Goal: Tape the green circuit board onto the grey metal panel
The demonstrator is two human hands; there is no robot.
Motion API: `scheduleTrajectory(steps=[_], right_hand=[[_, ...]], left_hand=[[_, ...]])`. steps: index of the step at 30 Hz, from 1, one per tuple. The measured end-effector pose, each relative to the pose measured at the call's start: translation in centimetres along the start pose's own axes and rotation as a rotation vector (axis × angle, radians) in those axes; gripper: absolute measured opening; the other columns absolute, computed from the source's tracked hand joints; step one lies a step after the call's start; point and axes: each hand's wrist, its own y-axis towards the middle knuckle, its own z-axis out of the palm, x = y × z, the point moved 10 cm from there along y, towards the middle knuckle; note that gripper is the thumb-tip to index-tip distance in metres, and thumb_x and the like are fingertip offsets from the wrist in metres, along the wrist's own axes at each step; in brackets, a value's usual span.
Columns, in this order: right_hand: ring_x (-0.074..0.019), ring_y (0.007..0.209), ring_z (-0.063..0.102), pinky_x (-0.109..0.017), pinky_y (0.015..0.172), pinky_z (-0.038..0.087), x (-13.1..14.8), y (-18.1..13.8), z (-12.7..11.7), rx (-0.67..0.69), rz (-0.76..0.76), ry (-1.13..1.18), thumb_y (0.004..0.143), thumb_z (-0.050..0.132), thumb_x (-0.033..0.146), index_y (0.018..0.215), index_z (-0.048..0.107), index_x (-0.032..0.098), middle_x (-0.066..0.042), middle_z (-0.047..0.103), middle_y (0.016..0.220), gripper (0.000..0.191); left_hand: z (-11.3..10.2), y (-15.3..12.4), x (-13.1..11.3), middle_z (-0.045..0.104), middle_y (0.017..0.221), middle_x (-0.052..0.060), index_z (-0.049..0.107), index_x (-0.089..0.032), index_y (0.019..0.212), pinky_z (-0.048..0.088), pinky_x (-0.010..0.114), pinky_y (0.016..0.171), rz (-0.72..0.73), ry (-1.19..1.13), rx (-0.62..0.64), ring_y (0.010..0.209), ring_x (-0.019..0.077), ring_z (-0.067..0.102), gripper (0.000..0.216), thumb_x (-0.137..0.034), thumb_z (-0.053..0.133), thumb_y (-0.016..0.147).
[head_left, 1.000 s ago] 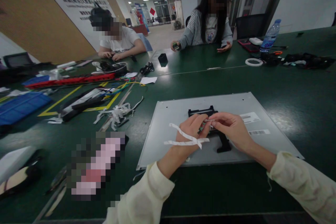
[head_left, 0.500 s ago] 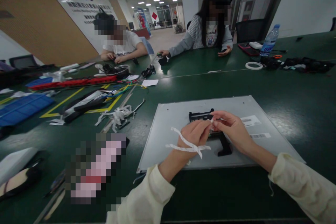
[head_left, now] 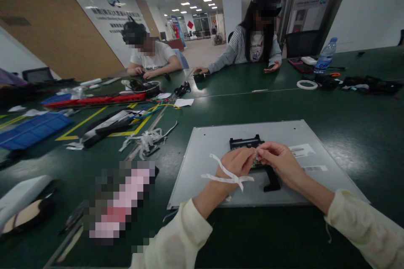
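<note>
My left hand [head_left: 236, 163] and my right hand [head_left: 280, 158] meet over a black plastic frame [head_left: 244, 139], fingertips pinched together around something too small to make out. Beneath the fingers shows a bit of green circuit board, mostly hidden. The frame's black angled arm [head_left: 271, 180] sticks out toward me below my right hand. White strips of tape [head_left: 224, 173] cling to the back of my left hand and wrist. Everything here lies on a pale grey panel [head_left: 202, 168] with white labels at its right side.
Left of the panel lie a heap of white tape strips [head_left: 148, 141], a pixelated pink item [head_left: 126, 201] and a blue tray [head_left: 34, 128]. A tape roll [head_left: 306, 85] and a water bottle [head_left: 326, 56] stand at the far right. Two people sit across the green table [head_left: 227, 101].
My view has shifted slightly, so everything appears a little lower and further right. My fingertips remain pinched together over the frame. The co-worker's hand across the table has turned palm down.
</note>
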Motion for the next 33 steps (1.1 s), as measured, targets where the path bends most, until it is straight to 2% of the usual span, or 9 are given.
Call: scheduleTrajectory(steps=[8, 11, 15, 20, 22, 24, 26, 28, 33], right_hand=[[-0.0101, 0.064, 0.053, -0.022, 0.060, 0.045, 0.5, -0.3, 0.5, 0.011, -0.057, -0.101, 0.073, 0.072, 0.040, 0.085, 0.072, 0.019, -0.002, 0.064, 0.077, 0.024], [-0.0090, 0.061, 0.049, -0.022, 0.055, 0.041, 1.5, -0.5, 1.4, 0.091, -0.119, -0.151, 0.079, 0.066, 0.040, 0.074, 0.069, 0.019, 0.000, 0.058, 0.073, 0.022], [-0.0087, 0.062, 0.048, -0.022, 0.054, 0.039, 2.3, -0.7, 2.2, 0.155, -0.147, -0.169, 0.083, 0.061, 0.040, 0.062, 0.064, 0.017, -0.001, 0.053, 0.076, 0.031], [-0.0081, 0.063, 0.048, -0.022, 0.055, 0.039, 1.9, -0.8, 2.1, 0.176, -0.150, -0.101, 0.084, 0.060, 0.038, 0.100, 0.071, 0.023, -0.001, 0.054, 0.084, 0.024], [-0.0075, 0.061, 0.046, -0.022, 0.054, 0.037, 1.4, -0.5, 1.1, 0.120, -0.131, -0.071, 0.084, 0.060, 0.038, 0.109, 0.069, 0.025, -0.001, 0.055, 0.085, 0.030], [-0.0074, 0.060, 0.045, -0.022, 0.053, 0.035, 0.8, 0.0, -0.2, 0.042, -0.105, -0.044, 0.082, 0.062, 0.038, 0.111, 0.069, 0.025, -0.001, 0.056, 0.084, 0.033], [-0.0078, 0.061, 0.044, -0.022, 0.053, 0.033, 0.3, 0.5, -1.4, -0.022, -0.084, -0.027, 0.080, 0.064, 0.037, 0.109, 0.070, 0.024, -0.001, 0.056, 0.081, 0.032], [-0.0081, 0.061, 0.044, -0.022, 0.053, 0.032, -0.2, 0.8, -2.0, -0.056, -0.064, -0.028, 0.078, 0.065, 0.036, 0.104, 0.072, 0.022, -0.001, 0.056, 0.078, 0.030], [-0.0090, 0.056, 0.042, -0.024, 0.052, 0.030, -0.5, 0.8, -1.4, -0.030, -0.025, -0.095, 0.075, 0.064, 0.036, 0.097, 0.073, 0.019, 0.001, 0.053, 0.064, 0.029]], left_hand=[[0.4, -0.2, -0.4, 0.071, 0.085, 0.004, 0.057, -0.016, 0.106, 0.055, 0.023, 0.067, 0.035, 0.029, 0.012, 0.073, 0.0127, 0.067, 0.019, -0.024, 0.044, 0.095], [1.0, -0.3, -0.2, 0.070, 0.087, 0.005, 0.054, -0.016, 0.113, 0.055, 0.024, 0.067, 0.017, 0.032, 0.067, 0.074, 0.0139, 0.067, 0.023, -0.025, 0.041, 0.096], [1.1, -0.2, -0.3, 0.068, 0.083, 0.004, 0.056, -0.016, 0.107, 0.054, 0.024, 0.067, 0.035, 0.035, 0.070, 0.073, 0.0132, 0.066, 0.021, -0.023, 0.039, 0.097], [0.0, 0.4, 0.3, 0.066, 0.083, 0.007, 0.059, -0.015, 0.098, 0.052, 0.029, 0.070, 0.166, 0.197, 0.142, 0.075, 0.0162, 0.063, 0.021, -0.020, 0.039, 0.095], [-2.2, 1.0, 3.4, 0.066, 0.089, 0.008, 0.058, -0.016, 0.101, 0.052, 0.032, 0.074, 0.064, 0.308, 0.154, 0.081, 0.0187, 0.062, 0.019, -0.023, 0.042, 0.094], [-6.7, 1.1, 8.5, 0.065, 0.089, 0.007, 0.058, -0.019, 0.095, 0.049, 0.033, 0.076, -0.199, 0.435, 0.032, 0.082, 0.0192, 0.061, 0.020, -0.023, 0.039, 0.095], [-11.7, -0.3, 13.5, 0.064, 0.087, 0.007, 0.058, -0.021, 0.090, 0.046, 0.033, 0.075, -0.467, 0.592, -0.108, 0.081, 0.0196, 0.059, 0.023, -0.025, 0.036, 0.096], [-15.2, -2.7, 17.7, 0.062, 0.086, 0.006, 0.057, -0.019, 0.092, 0.044, 0.032, 0.074, -0.686, 0.732, -0.145, 0.082, 0.0195, 0.057, 0.023, -0.028, 0.037, 0.096], [-18.3, -7.7, 23.2, 0.057, 0.076, 0.005, 0.057, -0.012, 0.088, 0.038, 0.029, 0.065, -0.929, 0.791, -0.109, 0.073, 0.0176, 0.054, 0.022, -0.024, 0.040, 0.092]])
